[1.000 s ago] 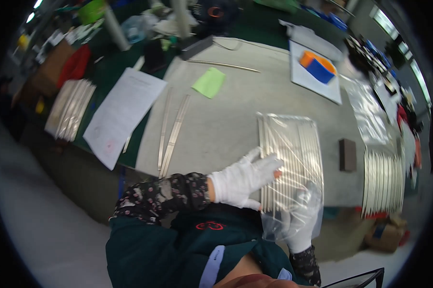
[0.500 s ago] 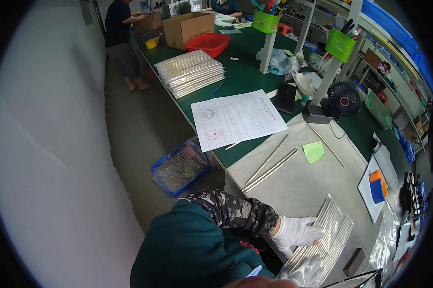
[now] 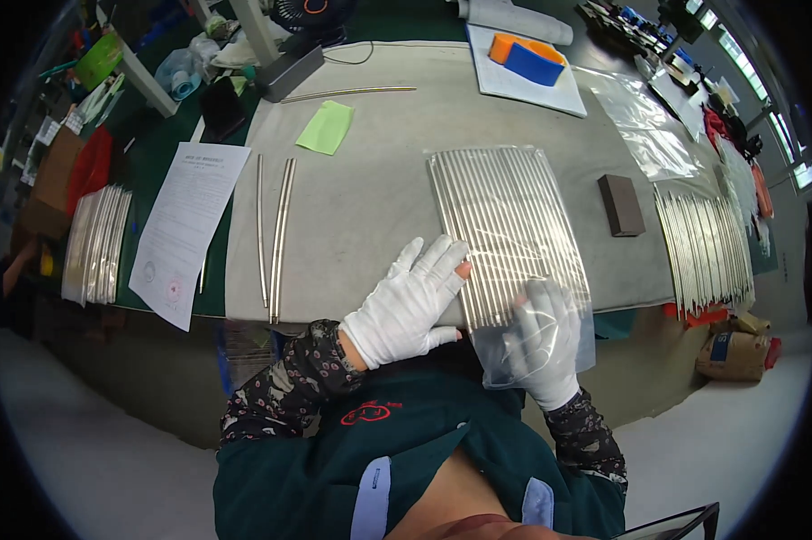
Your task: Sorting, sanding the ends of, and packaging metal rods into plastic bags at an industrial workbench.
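Note:
A clear plastic bag (image 3: 562, 338) with a flat row of shiny metal rods (image 3: 505, 216) lies on the grey cloth before me. My left hand (image 3: 404, 310), in a white glove with some bare fingertips, has its fingers stretched and apart, their tips at the bag's left edge. At the near end, my right hand (image 3: 543, 346) is gloved too and shows through the clear film, fingers extended towards the rod ends. Whether it lies inside the bag or under it, I cannot tell.
Loose rods (image 3: 282, 238) and a green paper note (image 3: 326, 127) lie to the left, beside a printed sheet (image 3: 188, 229). On the right are a dark block (image 3: 621, 205), rows of rods (image 3: 705, 252) and flat plastic bags (image 3: 645, 126). An orange-and-blue object (image 3: 527, 59) sits on a white board at the back.
The view has swung right, bringing the packed rods to the middle. My left hand has moved off the top of the pack to its left edge; the right hand stays at the near end.

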Demonstrator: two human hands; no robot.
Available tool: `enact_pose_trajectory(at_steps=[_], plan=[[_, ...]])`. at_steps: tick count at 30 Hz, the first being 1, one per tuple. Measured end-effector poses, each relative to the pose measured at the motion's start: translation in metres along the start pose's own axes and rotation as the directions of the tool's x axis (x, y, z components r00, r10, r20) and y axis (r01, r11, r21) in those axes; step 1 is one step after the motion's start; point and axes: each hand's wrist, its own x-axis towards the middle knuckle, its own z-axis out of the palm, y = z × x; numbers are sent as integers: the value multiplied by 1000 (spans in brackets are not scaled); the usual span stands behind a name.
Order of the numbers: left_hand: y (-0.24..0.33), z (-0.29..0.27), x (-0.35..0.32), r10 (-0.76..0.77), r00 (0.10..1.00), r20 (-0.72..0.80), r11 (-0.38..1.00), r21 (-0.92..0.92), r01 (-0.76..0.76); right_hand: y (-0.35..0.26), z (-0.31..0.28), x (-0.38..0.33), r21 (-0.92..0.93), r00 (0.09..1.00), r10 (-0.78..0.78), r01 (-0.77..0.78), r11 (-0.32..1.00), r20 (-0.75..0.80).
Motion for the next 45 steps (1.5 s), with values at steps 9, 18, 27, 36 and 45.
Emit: enact_pose_trajectory(at_steps=[9, 18, 27, 36, 45], plan=[[5, -8, 6, -41, 995, 87, 999, 11, 40, -17, -8, -1, -15, 982, 189, -189, 982, 9], [2, -10, 3, -42, 998, 48, 997, -56, 45, -26, 8, 33, 158, 994, 106, -104, 982, -7], [-2, -6, 3, -50, 998, 38, 998, -37, 51, -28, -1, 36, 394, 965, -226, 157, 905, 135], [3, -12, 6, -81, 996, 38, 994, -68, 83, -14, 11, 30, 295, 1000, 9, -12, 956, 14], [5, -16, 14, -54, 986, 158, 998, -36, 60, -6, -4, 18, 180, 990, 137, -142, 973, 44]])
